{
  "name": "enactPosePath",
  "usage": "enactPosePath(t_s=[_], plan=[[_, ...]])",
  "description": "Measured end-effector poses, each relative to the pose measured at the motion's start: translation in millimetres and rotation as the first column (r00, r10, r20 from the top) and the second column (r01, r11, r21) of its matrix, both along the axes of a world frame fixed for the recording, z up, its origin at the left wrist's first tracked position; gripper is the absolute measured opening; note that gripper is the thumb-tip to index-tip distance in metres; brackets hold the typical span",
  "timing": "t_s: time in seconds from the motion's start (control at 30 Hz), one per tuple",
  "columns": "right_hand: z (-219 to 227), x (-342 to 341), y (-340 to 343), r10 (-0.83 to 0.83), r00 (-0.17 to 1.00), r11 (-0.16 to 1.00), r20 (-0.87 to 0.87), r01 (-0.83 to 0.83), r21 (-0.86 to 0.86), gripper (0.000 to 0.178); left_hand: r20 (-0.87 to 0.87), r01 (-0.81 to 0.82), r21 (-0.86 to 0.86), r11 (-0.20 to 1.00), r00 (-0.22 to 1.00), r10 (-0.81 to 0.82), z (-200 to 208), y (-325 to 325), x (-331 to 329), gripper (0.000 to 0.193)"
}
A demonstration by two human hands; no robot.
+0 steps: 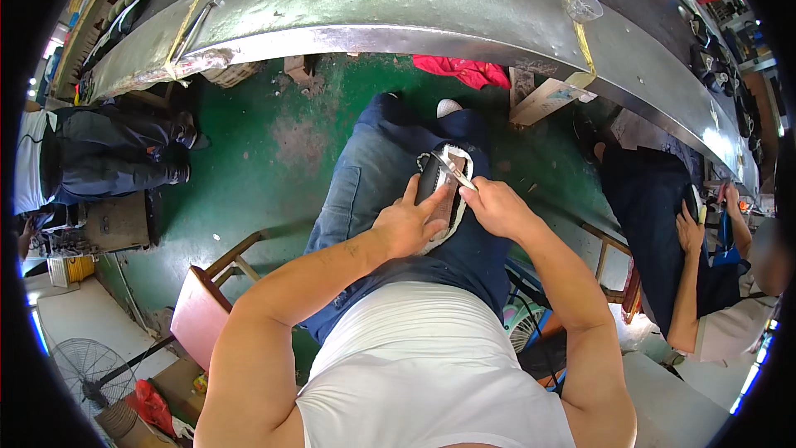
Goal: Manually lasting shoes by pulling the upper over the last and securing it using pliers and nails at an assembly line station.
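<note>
A shoe (458,211) lies on my lap over my blue trousers, with a dark upper, a pale ragged edge and a brownish underside facing up. My left hand (406,224) grips it from the left, fingers pressed along its side and underside. My right hand (497,206) is closed around the pale handle of a slim metal hand tool (454,171). The tool's metal end rests at the shoe's far end; its exact kind is too small to make out. My right palm hides part of the handle.
A long metal-faced bench (332,8) curves ahead, bearing pincers (199,23), a clear plastic cup (584,5) and several shoes. Red cloth (464,71) lies beneath. Co-workers sit left and right. A pink-backed chair (199,315) and a fan (91,369) stand behind left.
</note>
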State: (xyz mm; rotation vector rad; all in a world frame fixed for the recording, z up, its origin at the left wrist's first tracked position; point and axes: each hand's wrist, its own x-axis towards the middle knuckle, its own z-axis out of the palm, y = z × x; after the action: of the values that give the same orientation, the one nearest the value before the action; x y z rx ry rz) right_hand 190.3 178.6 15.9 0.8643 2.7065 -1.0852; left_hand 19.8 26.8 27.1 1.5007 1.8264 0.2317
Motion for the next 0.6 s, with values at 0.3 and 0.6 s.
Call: enactPosePath(t_s=[0.3,0.6], plan=[[34.8,11.3,-25.9,-0.071,0.997,0.957,0.039,0.079,-0.277,0.042,0.45,-0.479,-0.158,0.863,0.743,0.495,-44.2,-60.3,16.4,0.076],[33.7,27.6,-63.9,-0.014,0.999,0.945,-0.035,0.002,-0.328,0.041,0.639,-0.353,-0.211,0.911,0.656,0.402,-47.5,-63.2,0.0,0.091]])
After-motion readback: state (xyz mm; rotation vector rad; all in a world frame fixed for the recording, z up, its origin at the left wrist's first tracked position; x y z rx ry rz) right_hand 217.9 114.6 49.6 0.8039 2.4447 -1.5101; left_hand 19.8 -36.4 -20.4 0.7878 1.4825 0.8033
